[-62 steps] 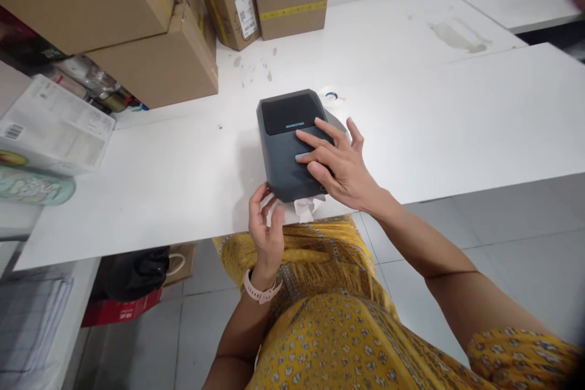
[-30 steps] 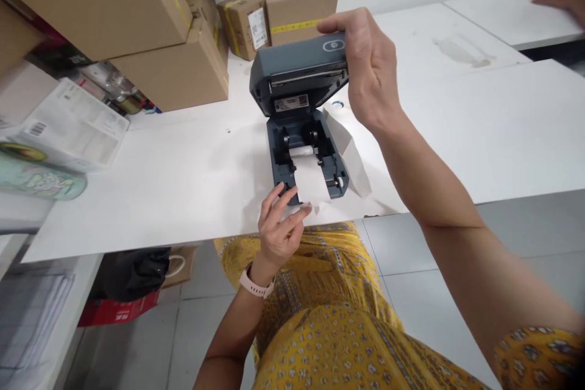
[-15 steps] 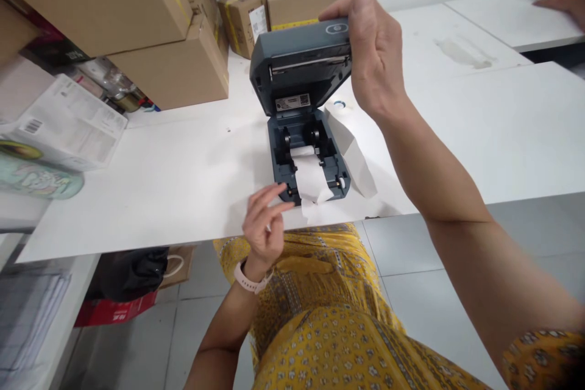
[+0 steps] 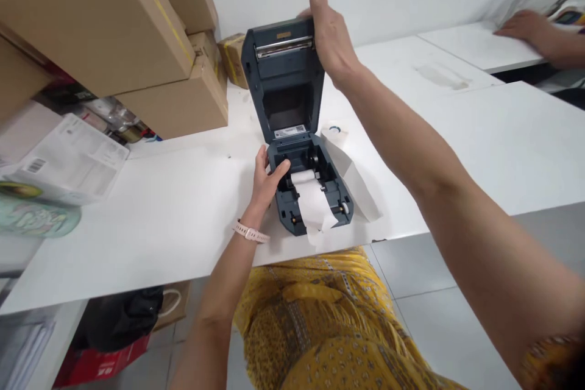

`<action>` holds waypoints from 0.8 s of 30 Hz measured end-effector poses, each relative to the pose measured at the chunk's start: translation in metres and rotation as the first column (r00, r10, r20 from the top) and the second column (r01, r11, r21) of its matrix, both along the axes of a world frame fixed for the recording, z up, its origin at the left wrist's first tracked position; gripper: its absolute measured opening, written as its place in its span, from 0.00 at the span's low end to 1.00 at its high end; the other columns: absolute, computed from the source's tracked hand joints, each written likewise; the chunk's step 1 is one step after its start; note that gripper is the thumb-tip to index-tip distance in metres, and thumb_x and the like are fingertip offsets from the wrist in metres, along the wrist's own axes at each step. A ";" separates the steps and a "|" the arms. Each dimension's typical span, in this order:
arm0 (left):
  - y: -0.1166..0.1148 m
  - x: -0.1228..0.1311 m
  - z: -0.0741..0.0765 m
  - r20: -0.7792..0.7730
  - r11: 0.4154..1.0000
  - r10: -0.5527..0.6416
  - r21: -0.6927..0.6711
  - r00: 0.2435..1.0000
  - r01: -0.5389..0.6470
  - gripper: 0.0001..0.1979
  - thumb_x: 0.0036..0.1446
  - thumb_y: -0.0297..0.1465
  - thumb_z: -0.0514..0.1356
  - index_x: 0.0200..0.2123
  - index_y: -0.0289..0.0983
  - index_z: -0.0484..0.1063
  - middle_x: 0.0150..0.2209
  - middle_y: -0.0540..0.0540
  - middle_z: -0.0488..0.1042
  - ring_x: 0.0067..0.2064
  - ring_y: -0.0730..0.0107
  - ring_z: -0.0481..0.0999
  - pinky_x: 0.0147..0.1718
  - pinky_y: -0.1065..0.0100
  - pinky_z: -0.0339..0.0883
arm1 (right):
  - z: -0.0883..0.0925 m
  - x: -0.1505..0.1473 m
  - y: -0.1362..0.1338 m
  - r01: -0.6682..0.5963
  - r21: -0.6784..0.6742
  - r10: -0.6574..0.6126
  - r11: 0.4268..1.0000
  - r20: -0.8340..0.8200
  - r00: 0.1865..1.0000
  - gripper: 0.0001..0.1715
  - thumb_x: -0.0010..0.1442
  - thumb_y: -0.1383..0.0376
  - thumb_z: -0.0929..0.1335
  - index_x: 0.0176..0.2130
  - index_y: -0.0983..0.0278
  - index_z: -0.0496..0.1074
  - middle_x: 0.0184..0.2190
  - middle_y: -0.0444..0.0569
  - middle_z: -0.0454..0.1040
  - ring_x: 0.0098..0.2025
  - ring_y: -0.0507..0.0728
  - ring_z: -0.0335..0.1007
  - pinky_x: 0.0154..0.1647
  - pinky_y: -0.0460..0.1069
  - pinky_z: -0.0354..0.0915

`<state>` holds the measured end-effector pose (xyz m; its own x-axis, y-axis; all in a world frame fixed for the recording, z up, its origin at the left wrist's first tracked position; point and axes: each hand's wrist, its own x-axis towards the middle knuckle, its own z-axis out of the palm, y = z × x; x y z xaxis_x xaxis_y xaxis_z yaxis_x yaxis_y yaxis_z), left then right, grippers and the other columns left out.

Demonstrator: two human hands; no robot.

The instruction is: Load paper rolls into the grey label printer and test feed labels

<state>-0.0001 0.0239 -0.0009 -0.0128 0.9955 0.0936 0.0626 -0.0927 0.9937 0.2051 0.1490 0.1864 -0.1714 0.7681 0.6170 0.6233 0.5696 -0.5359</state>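
Note:
A dark grey-blue label printer (image 4: 286, 219) lies open on the white table, its lid (image 4: 286, 82) tipped far back. My right hand (image 4: 333, 42) holds the lid's upper right edge, thumb raised and fingers mostly hidden behind it. At the left side of the base, my left hand (image 4: 267, 180) grips the wall, its thumb over the rim. A small roll of white label paper (image 4: 315, 204) sits inside between the holders. Its loose strip runs forward over the roller and past the front edge.
A long curled paper strip (image 4: 359, 189) lies right of the printer. Cardboard boxes (image 4: 178, 103) are stacked at the back left, with a white carton (image 4: 80, 155) and a green cylinder (image 4: 46, 216) nearby. Another person's hand (image 4: 525, 30) rests on a table at the far right.
The lid has swung further back and up with my right hand. My left hand has gone from in front of the printer to its left side and taken hold there.

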 end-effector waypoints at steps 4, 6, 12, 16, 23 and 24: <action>0.000 -0.004 -0.002 0.044 0.999 -0.026 -0.028 0.999 0.027 0.49 0.53 0.51 0.73 0.72 0.47 0.57 0.74 0.35 0.61 0.75 0.42 0.62 0.69 0.44 0.64 | -0.019 0.005 -0.065 0.205 0.353 -0.148 0.913 -0.181 0.972 0.38 0.74 0.39 0.44 0.48 0.55 0.69 0.50 0.51 0.75 0.53 0.57 0.68 0.61 0.53 0.66; 0.000 -0.004 0.000 0.051 0.999 -0.022 -0.024 0.998 0.023 0.49 0.52 0.51 0.74 0.71 0.47 0.59 0.73 0.36 0.63 0.74 0.42 0.64 0.68 0.43 0.65 | -0.036 0.013 -0.092 0.036 0.314 -0.064 0.949 0.079 0.995 0.35 0.78 0.46 0.48 0.40 0.55 0.73 0.41 0.52 0.77 0.45 0.61 0.72 0.55 0.58 0.68; 0.004 0.003 0.010 0.021 1.000 -0.002 -0.015 1.000 0.002 0.51 0.50 0.50 0.76 0.71 0.44 0.60 0.70 0.34 0.68 0.72 0.43 0.67 0.69 0.44 0.64 | -0.083 0.015 -0.103 -0.369 -0.326 0.484 0.870 0.709 0.513 0.19 0.71 0.68 0.61 0.48 0.62 0.80 0.44 0.54 0.84 0.49 0.63 0.79 0.60 0.61 0.65; 0.005 0.001 0.011 -0.005 1.000 0.025 -0.012 1.000 -0.025 0.54 0.48 0.47 0.77 0.73 0.45 0.57 0.70 0.33 0.69 0.68 0.42 0.72 0.64 0.44 0.69 | -0.090 -0.007 -0.100 -0.310 -0.392 0.490 0.866 0.787 0.375 0.18 0.70 0.69 0.62 0.49 0.66 0.81 0.44 0.59 0.85 0.48 0.63 0.81 0.67 0.62 0.60; 0.012 -0.009 0.001 -0.067 0.993 -0.034 0.109 0.997 0.041 0.55 0.57 0.43 0.73 0.78 0.50 0.45 0.68 0.37 0.73 0.65 0.49 0.77 0.67 0.44 0.65 | -0.085 -0.009 -0.094 -0.307 -0.528 0.609 0.792 0.721 0.330 0.22 0.63 0.68 0.70 0.56 0.67 0.77 0.47 0.60 0.84 0.50 0.67 0.80 0.59 0.62 0.66; 0.012 -0.011 -0.001 -0.073 0.991 -0.042 0.127 0.996 0.051 0.55 0.58 0.42 0.72 0.78 0.51 0.43 0.68 0.38 0.73 0.64 0.50 0.77 0.67 0.44 0.66 | -0.084 -0.004 -0.092 -0.332 -0.547 0.639 0.769 0.681 0.358 0.25 0.63 0.67 0.70 0.59 0.66 0.76 0.49 0.59 0.83 0.50 0.67 0.79 0.59 0.62 0.66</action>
<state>-0.0106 0.0363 -0.0021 0.0445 0.9744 0.2203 0.1244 -0.2242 0.9666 0.2011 0.0573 0.1028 -0.8546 0.4625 -0.2361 0.5019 0.8522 -0.1477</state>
